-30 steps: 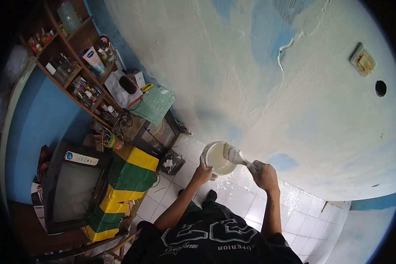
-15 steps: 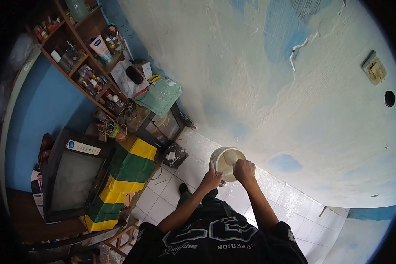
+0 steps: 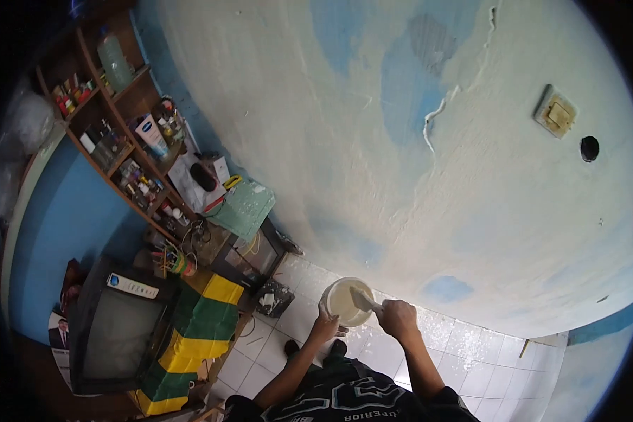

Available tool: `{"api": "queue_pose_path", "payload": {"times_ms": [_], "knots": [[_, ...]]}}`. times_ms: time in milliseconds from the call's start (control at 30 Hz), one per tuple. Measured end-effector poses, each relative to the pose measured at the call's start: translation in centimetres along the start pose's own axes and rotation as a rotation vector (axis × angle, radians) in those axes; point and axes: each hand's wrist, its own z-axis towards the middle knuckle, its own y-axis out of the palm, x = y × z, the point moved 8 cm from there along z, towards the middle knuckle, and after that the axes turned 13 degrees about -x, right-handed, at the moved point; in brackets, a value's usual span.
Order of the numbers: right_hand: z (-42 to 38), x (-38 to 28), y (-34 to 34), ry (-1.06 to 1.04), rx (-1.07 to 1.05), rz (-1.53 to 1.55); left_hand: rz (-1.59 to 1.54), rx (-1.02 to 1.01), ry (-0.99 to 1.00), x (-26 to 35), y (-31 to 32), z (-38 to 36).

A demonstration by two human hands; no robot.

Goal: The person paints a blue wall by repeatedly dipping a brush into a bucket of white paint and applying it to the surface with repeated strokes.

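Observation:
A round white tub [image 3: 344,307] with pale paste inside is held in front of my body. My left hand [image 3: 323,328] wraps round its near left side, fingers closed on the wall and underside. My right hand [image 3: 399,319] grips the handle of a putty knife [image 3: 365,301], whose blade is over the tub's opening. The paste itself is too pale to make out in detail. Beyond the tub stands a wall [image 3: 316,176] with pale filler smeared over blue paint and a rough crack [image 3: 432,121] in it.
At the left are a wooden shelf [image 3: 111,112] with bottles, a television [image 3: 119,323], and a yellow and green cloth [image 3: 190,344]. A green plastic lid [image 3: 246,209] lies beside the wall. White specks cover the tiled floor [image 3: 464,348]. A switch [image 3: 557,112] is on the wall.
The view has tilted up, so the tub and hands sit lower. My right hand has drawn back to the right of the tub, and the knife's blade now shows clearly.

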Motion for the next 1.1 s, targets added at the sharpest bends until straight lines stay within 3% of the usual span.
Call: {"api": "queue_pose_path", "payload": {"times_ms": [167,267,400,433,533,733,833,867,967,1100], "knots": [[-5.4,1.3,-4.8,-0.042,0.125,0.115,0.021,0.026,0.010,0.4,-0.9,0.2],[-6.4,1.8,-5.8,-0.174,0.335,0.292,-0.026,0.061,0.018,1.0,-1.2,0.6],[-3.6,4.2,-0.2,-0.071,0.445,0.414,-0.022,0.042,0.006,-1.6,-3.2,1.8],[-3.1,4.4,1.1,-0.024,0.382,0.402,-0.027,0.029,0.010,-2.0,-3.6,2.9],[-4.0,3.8,1.6,-0.134,0.506,0.666,0.008,0.032,0.063,1.4,-2.1,1.3],[-1.8,7.7,6.9,0.024,0.556,1.000,-0.013,0.153,0.033,1.1,-3.4,1.4],[-0.2,10.6,8.5,0.010,0.637,1.296,0.027,0.151,0.049,1.4,-4.0,0.4],[0.6,11.3,9.1,-0.063,0.623,1.585,0.037,0.132,0.060,1.2,-4.0,0.3],[1.3,12.8,7.8,-0.017,0.766,1.785,0.009,0.177,0.028,0.7,-4.0,-1.2],[1.7,15.3,3.8,-0.072,0.966,1.715,-0.016,0.194,-0.001,-0.2,-4.1,-2.0]]}}
